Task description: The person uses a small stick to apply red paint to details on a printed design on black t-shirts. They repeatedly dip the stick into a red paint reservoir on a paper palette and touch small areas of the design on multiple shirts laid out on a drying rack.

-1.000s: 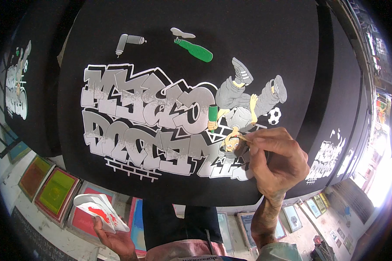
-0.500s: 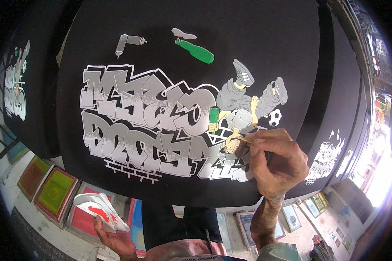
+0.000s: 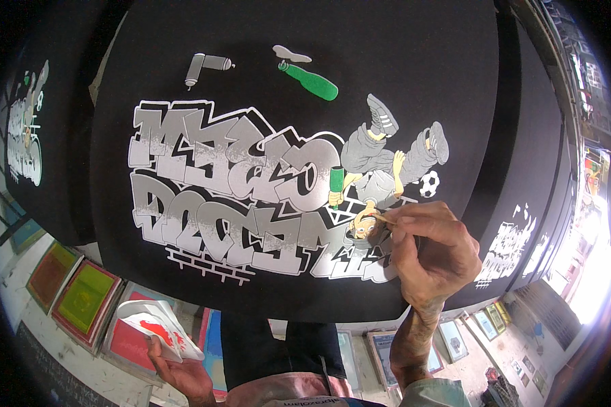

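A black fabric panel (image 3: 285,27) lies spread before me, printed with grey graffiti-style lettering (image 3: 217,159) and an upside-down cartoon figure (image 3: 373,183). My right hand (image 3: 436,247) pinches a thin tan stick (image 3: 383,217) between thumb and fingers. The stick's tip is at the figure's face, where a small spot of red shows; whether it touches the cloth I cannot tell. Low on the left, off the panel, my left hand (image 3: 180,372) holds a folded white sheet (image 3: 142,312) with red paint (image 3: 161,334) smeared on its inner side.
Printed green bottle (image 3: 310,81) and grey spray can shapes are on the panel's far part. More black printed panels lie at the left (image 3: 27,136) and right (image 3: 506,244). Below the near edge, framed screens (image 3: 85,298) lean or lie about, with a brightly lit opening at the far right.
The view has shifted slightly, so the print sits a little further right. Both hands keep nearly the same pose, the right still pinching the stick at the figure's face.
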### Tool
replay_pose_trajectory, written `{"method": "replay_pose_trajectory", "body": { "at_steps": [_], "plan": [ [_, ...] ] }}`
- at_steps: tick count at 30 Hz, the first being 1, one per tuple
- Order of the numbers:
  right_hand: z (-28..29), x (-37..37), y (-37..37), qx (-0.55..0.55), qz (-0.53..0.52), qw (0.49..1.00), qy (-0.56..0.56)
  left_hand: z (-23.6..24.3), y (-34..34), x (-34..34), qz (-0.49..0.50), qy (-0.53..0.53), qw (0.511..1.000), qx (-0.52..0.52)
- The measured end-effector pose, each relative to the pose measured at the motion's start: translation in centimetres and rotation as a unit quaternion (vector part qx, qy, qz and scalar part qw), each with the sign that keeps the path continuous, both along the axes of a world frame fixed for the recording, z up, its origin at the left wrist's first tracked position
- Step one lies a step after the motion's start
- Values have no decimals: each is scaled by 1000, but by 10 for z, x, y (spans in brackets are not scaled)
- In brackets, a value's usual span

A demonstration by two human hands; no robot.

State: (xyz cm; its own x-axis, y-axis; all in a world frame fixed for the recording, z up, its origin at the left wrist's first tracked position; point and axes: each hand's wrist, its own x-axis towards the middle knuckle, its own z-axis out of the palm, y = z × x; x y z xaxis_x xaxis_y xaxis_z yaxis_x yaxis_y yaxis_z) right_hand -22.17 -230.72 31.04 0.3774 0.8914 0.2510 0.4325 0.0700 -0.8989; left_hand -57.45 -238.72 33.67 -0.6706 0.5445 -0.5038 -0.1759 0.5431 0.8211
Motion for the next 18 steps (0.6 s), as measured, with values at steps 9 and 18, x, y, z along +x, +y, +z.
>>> {"method": "replay_pose_trajectory", "body": {
  "at_steps": [9,18],
  "plan": [
    [-1,1,1,5,4,1000,-16,-2,-1,1,-2,3,1000,-6],
    [0,0,0,-4,-2,1000,-7,-1,1,2,2,-3,1000,-20]
  ]
}}
